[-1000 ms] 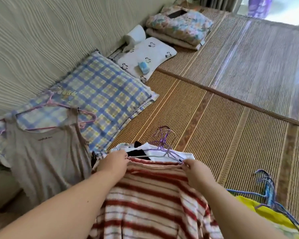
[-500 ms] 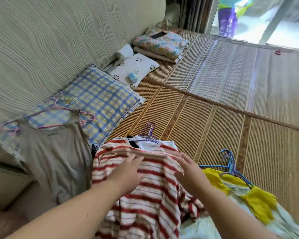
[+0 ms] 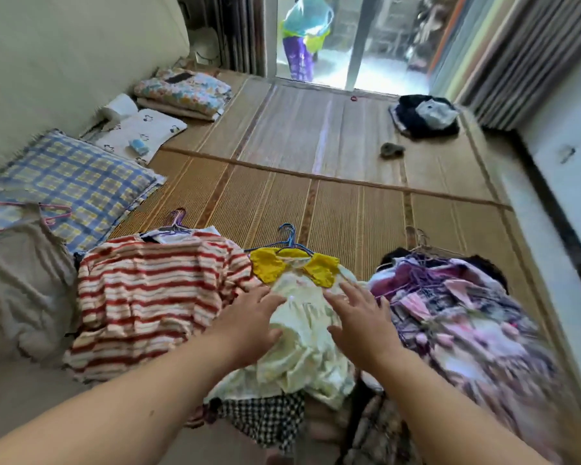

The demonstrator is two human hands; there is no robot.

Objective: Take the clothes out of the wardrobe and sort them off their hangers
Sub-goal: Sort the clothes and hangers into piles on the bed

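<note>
Piles of hung clothes lie side by side on the woven mat. A red-and-white striped top (image 3: 155,297) on purple hangers (image 3: 176,223) is on the left. In the middle lies a pale cream garment with a yellow collar (image 3: 302,333) on blue hangers (image 3: 289,238). A purple floral pile (image 3: 457,317) sits on the right. My left hand (image 3: 249,325) and my right hand (image 3: 359,318) hover with fingers spread over the cream garment, holding nothing. A grey tank top (image 3: 21,286) on a pink hanger (image 3: 52,214) lies far left.
A blue plaid pillow (image 3: 71,182), a white patterned pillow (image 3: 141,132) and folded floral bedding (image 3: 185,92) line the left wall. A dark clothes heap (image 3: 423,115) and a small grey object (image 3: 391,150) lie on the far mat (image 3: 332,203). A wall runs along the right.
Both hands let go of the striped top's neckline and moved right, over the cream garment. My view swung right and up, revealing the purple pile and the doorway.
</note>
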